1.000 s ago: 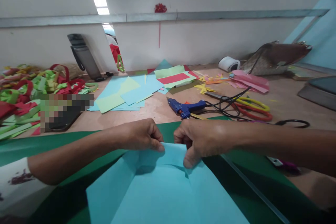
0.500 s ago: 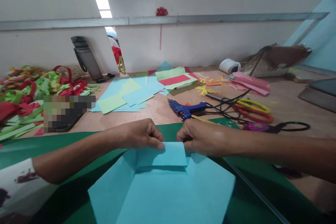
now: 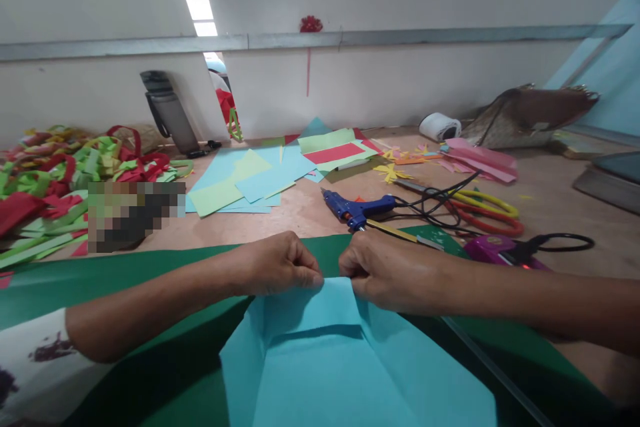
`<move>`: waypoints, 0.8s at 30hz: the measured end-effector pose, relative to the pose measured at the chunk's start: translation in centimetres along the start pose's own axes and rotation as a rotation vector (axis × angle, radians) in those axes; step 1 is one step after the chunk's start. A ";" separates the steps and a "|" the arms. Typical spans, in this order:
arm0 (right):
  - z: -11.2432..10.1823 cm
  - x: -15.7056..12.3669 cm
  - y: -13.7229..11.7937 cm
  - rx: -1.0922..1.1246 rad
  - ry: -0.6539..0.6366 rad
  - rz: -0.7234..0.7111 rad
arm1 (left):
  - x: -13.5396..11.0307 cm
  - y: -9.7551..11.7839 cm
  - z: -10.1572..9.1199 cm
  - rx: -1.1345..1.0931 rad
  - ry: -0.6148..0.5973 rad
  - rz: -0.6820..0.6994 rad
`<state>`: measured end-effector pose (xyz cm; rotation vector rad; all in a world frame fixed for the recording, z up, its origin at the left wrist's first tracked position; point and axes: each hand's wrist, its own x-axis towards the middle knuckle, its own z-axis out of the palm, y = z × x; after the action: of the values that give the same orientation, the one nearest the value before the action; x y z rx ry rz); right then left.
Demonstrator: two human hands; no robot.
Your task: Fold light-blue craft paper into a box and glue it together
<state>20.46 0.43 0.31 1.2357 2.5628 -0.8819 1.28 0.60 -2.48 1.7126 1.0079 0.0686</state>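
Note:
A folded sheet of light blue paper [image 3: 320, 373] stands before me, its sides bent up and a flap turned down at the far edge. My left hand [image 3: 280, 265] pinches the top of that far edge, thumb on the near side. Just to its right, my right hand [image 3: 373, 267] grips the far right corner with curled fingers; its fingertips are partly hidden. Beneath the paper lies a dark green sheet [image 3: 165, 320]. Beyond my hands rests a blue glue gun [image 3: 355, 207], close to my right hand.
Coloured paper sheets [image 3: 270, 177] lie at the back. Left are a heap of red and green strips [image 3: 65, 173] and a grey bottle [image 3: 173, 113]. Right are orange-handled scissors [image 3: 493, 220], a black cable, a purple tool [image 3: 493, 250], pink paper [image 3: 483, 159] and a handbag [image 3: 530, 117].
The blue paper has shifted and turned to the right, its left side swinging inward. Both hands keep their grip and have come slightly lower in view. The purple tool shows more, with a red light.

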 end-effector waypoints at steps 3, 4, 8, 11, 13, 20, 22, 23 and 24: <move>0.1 -0.1 0.0 0.027 -0.013 0.011 | 0.1 -0.2 0.4 0.021 0.023 0.030; 0.1 -0.1 0.0 0.038 -0.020 0.014 | 0.1 -0.2 0.5 0.036 0.025 0.044; 0.3 -0.2 -0.1 0.065 -0.025 0.013 | -0.1 0.1 0.8 0.127 0.048 0.086; 0.4 -0.2 0.0 0.069 0.001 -0.030 | -0.2 0.2 1.0 0.156 0.067 0.127; 0.4 -0.3 0.1 0.058 0.029 -0.045 | -0.2 0.2 1.1 0.120 0.076 0.124; 0.6 -0.4 -0.2 -0.004 0.047 -0.034 | 0.1 0.7 1.9 -0.039 0.085 0.086; 0.7 -0.5 -0.3 -0.012 0.041 -0.029 | 0.2 0.8 2.1 -0.050 0.090 0.095; 0.7 -0.5 -0.4 -0.015 0.036 -0.023 | 0.3 0.8 2.2 -0.051 0.092 0.104; 0.7 -0.5 -0.4 -0.019 0.031 -0.016 | 0.4 0.7 2.3 -0.049 0.095 0.113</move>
<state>20.41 -0.55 0.10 1.2354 2.6024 -0.8465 3.09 -0.91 -2.95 1.7336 0.9704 0.2473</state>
